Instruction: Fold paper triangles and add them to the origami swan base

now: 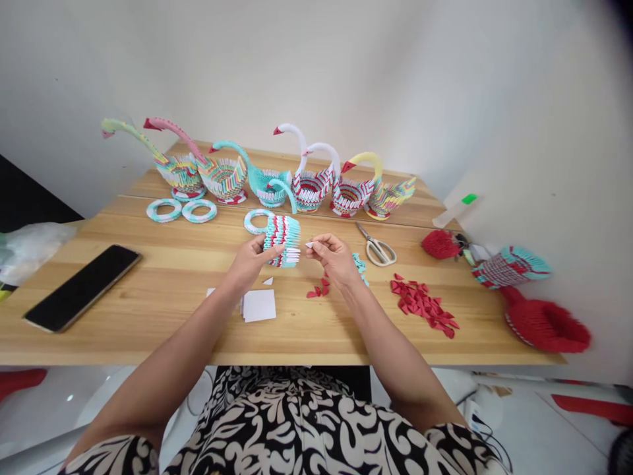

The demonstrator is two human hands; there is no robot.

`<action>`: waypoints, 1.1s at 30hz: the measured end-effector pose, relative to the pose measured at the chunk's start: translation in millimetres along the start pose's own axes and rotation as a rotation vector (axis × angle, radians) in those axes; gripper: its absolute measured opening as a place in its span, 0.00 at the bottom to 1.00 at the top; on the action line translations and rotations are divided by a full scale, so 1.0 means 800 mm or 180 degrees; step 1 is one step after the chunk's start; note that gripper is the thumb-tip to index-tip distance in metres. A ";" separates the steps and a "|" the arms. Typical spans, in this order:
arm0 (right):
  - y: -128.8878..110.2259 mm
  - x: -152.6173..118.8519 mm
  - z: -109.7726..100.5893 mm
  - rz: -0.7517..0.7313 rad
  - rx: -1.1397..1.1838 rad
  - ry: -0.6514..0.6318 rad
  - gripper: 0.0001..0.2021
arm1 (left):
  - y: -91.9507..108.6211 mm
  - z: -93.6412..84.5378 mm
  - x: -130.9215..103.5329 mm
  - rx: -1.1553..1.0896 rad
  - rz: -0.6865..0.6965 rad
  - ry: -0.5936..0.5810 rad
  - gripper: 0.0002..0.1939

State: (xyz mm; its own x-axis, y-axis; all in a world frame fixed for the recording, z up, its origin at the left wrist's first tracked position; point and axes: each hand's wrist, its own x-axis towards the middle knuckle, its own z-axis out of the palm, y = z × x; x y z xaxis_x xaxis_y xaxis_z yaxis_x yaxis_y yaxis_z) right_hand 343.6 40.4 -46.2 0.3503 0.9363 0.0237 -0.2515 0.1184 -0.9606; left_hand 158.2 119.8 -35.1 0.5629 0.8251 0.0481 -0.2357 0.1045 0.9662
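Note:
My left hand (251, 261) grips a round body of folded paper pieces (283, 239), striped turquoise, white and red, tipped on its side with its spiky rim facing right. A short gap away, my right hand (333, 256) pinches a small white folded paper triangle (310, 245) between thumb and fingers. Below the left hand lie a stack of white paper squares (260, 305) and a loose white triangle (268, 281). Under the right hand are a few red folded pieces (319, 289), and turquoise pieces (360, 267) show partly behind it.
Several paper swans (312, 188) line the back of the table. Turquoise-and-white rings (164, 210) stand in front of them. Scissors (380, 251) and a red paper pile (425, 303) lie right, with finished red paper models (548, 323) farther out. A phone (82, 287) rests at left.

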 end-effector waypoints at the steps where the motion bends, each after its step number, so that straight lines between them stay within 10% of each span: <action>1: -0.001 -0.001 0.001 0.0020 0.0061 0.0003 0.21 | 0.001 0.001 -0.001 0.0020 -0.0004 -0.0017 0.21; 33: -0.005 -0.002 0.009 0.0251 0.0542 0.0052 0.21 | 0.012 0.005 -0.005 0.0177 -0.0103 -0.0040 0.19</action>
State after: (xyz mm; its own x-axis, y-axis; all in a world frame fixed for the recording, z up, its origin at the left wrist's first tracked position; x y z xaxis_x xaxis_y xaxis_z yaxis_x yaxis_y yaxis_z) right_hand 337.8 41.1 -40.5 0.3376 0.9396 -0.0558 -0.4274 0.1002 -0.8985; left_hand 156.8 115.0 -24.8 0.5796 0.8147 0.0196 -0.1730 0.0995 0.9799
